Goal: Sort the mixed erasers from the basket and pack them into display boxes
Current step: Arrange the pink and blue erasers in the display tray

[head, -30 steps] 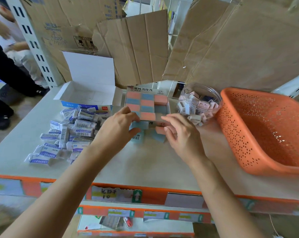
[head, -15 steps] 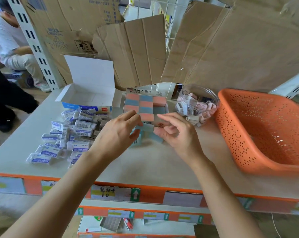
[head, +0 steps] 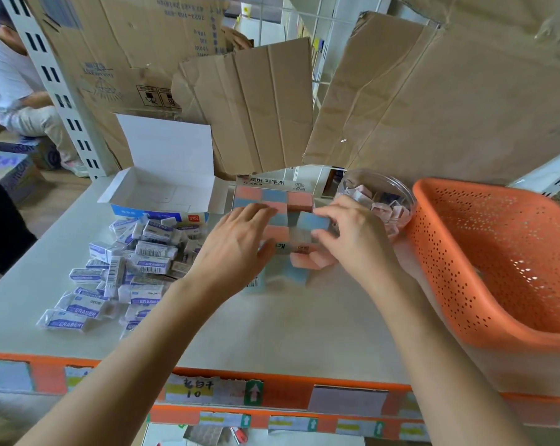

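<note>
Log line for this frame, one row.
phase: packing | left hand: rests on erasers in box | right hand: pinches blue eraser at box | basket: right, apart

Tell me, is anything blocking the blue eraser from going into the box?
Nothing visible. The right hand pinches the blue eraser at the gap in the display box; the left hand rests on packed erasers beside it.

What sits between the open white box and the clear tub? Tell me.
The display box of pink and blue erasers, shown in the head view.
</note>
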{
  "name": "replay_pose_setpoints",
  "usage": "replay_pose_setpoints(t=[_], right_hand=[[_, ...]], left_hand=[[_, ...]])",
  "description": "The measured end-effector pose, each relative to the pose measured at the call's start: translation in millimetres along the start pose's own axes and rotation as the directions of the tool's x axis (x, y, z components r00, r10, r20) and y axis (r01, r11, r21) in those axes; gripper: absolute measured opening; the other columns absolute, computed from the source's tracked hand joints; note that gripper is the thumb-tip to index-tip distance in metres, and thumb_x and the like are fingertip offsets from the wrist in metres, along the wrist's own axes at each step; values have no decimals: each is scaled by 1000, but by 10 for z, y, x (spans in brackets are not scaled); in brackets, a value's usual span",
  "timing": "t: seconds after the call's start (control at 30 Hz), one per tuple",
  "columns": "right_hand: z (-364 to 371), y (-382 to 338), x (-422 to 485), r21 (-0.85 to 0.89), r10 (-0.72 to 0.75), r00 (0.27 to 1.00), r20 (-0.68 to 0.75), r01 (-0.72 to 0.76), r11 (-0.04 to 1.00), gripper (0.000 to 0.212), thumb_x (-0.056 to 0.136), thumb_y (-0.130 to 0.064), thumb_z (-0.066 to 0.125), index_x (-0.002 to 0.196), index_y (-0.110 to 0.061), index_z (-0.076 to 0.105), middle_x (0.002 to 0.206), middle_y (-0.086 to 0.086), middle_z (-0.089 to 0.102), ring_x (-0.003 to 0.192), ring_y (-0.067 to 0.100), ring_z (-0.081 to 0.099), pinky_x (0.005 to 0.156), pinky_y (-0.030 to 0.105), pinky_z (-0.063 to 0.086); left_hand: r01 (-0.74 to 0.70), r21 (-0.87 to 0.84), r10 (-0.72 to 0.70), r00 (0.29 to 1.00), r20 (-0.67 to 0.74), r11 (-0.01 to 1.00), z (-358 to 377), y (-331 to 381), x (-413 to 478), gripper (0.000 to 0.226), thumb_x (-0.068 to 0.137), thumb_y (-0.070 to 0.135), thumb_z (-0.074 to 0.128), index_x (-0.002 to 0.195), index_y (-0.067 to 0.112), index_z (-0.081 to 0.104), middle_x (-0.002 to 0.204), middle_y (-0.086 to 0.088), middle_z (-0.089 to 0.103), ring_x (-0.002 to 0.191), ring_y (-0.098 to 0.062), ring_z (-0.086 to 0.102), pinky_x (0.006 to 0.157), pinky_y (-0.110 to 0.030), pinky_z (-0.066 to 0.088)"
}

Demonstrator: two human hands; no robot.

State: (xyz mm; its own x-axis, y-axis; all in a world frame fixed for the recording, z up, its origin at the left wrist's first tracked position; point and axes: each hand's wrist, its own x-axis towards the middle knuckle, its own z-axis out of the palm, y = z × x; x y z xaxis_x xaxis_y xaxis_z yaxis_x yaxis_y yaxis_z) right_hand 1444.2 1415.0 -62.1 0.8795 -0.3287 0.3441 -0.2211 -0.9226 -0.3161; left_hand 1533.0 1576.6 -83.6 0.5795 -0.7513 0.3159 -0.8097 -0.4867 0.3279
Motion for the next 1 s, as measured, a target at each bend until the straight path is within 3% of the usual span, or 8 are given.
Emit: replay_pose_setpoints(t=[0.13, 0.27, 0.4, 0.5, 0.73, 0.8, 0.9, 1.0], right_hand=[[108, 16, 259, -231, -48, 993, 109, 72, 970, 30, 87, -19, 62, 116, -12, 64, 111, 3, 57, 108, 22, 51, 83, 32, 39], [262, 28, 432, -335, -98, 981, 168, 151, 930, 23, 86, -10, 58, 109, -11, 65, 109, 3, 59, 107, 22, 50, 81, 25, 31], [298, 19, 504, -355, -78, 983, 166, 133, 925, 22, 86, -4, 54, 102, -11, 66, 106, 3, 60, 100, 25, 57, 75, 31, 39], [330, 2, 517, -365, -90, 984, 152, 141, 920, 19, 85, -4, 53, 93, -14, 67, 98, 2, 61, 93, 24, 59, 65, 27, 32], [315, 5, 522, -352, -107, 974, 198, 173, 920, 14, 80, -8, 63, 93, -12, 63, 97, 3, 60, 91, 27, 60, 64, 28, 30], [349, -17, 527, -344, -129, 977, 167, 181, 921, 17, 71, 0, 69, 83, -9, 63, 87, 7, 61, 80, 30, 63, 60, 29, 37], [391, -44, 507, -347, -135, 981, 136, 175, 921, 36, 38, 3, 85, 59, -11, 59, 60, 4, 57, 48, 25, 59, 45, 20, 40], [383, -52, 497, -371, -145, 980, 132, 185, 910, 33, 42, 0, 85, 59, -11, 59, 62, 3, 58, 49, 25, 58, 44, 20, 38]], left_hand=[[67, 43, -70, 995, 71, 997, 46, -43, 262, 49, 97, 27, 39, 143, 12, 29, 151, -7, 28, 138, -21, 24, 111, -28, 15], [94, 62, -102, 985, 136, 994, 142, -75, 419, 46, 98, 28, 34, 141, 10, 32, 153, -9, 21, 142, -21, 15, 113, -32, 9], [111, 51, -118, 983, 140, 992, 224, -118, 424, 43, 98, 28, 33, 137, 10, 37, 151, -7, 24, 141, -19, 15, 113, -33, 8], [113, 49, -119, 982, 146, 992, 237, -135, 429, 45, 98, 30, 32, 139, 12, 35, 153, -6, 21, 141, -19, 13, 114, -33, 6], [124, 50, -131, 976, 173, 991, 246, -159, 429, 48, 98, 33, 31, 142, 14, 30, 154, -6, 18, 142, -19, 10, 115, -34, 4], [125, 53, -132, 976, 175, 991, 245, -155, 429, 48, 98, 33, 31, 142, 14, 30, 154, -6, 18, 142, -19, 10, 115, -34, 4], [131, 47, -138, 973, 188, 990, 244, -152, 430, 48, 98, 33, 31, 143, 15, 29, 154, -5, 17, 143, -19, 9, 114, -33, 2], [131, 47, -138, 972, 188, 990, 236, -145, 423, 48, 98, 32, 31, 143, 14, 28, 154, -6, 17, 143, -20, 9, 114, -33, 2]])
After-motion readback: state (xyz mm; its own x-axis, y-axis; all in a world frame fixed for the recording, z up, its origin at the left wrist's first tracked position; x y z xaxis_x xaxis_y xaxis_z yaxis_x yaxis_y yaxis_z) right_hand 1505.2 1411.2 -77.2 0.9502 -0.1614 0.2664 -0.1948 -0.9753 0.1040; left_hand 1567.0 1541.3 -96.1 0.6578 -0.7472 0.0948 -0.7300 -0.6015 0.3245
